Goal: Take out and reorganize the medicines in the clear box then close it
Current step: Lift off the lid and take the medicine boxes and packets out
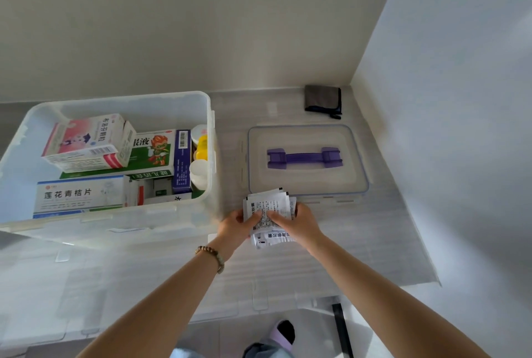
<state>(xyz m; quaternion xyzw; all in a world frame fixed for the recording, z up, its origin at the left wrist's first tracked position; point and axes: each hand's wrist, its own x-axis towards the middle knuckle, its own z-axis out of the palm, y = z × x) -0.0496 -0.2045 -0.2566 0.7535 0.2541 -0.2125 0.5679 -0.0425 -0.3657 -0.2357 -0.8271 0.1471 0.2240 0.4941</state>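
A: Head view, lower centre?
B: Left hand (234, 226) and right hand (299, 225), both clasped around one bundle of white medicine sachets (269, 213), held over the table (374, 242).

A: Left of frame?
B: Clear box (178, 216), open. Contents: pink carton (86, 142) on top, green carton (149, 153), blue-and-white carton (77, 193), small bottles (200, 153) at its right wall.

A: Centre right?
B: Lid (308, 160), purple handle (305, 157), flat on the table. Dark cloth (324, 100) beyond it.
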